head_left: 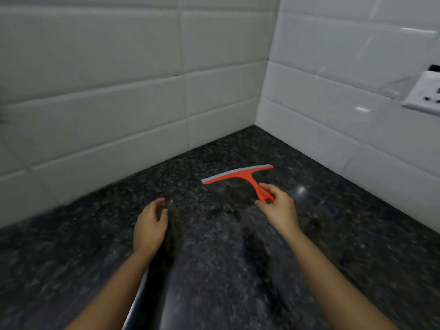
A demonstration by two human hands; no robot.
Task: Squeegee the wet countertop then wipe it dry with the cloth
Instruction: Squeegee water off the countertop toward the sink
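Pinching the handle end of the orange squeegee [239, 175], the right hand [277, 207] is closing thumb and forefinger round it, while the tool is lying flat on the dark speckled countertop [345, 239], near the tiled corner, with its grey blade facing the back wall. The left hand [150, 225] is hovering just above the stone with fingers loosely curled, holding nothing. I am judging the job as barely begun: the blade is not pressing on the surface, no clear swept band is showing, and both the squeegeeing and the drying are waiting. No cloth is appearing in view, so it is needing to be found. A white wall socket [423, 94] is sitting on the right wall, well above the counter, and the corner walls are limiting how far strokes can run
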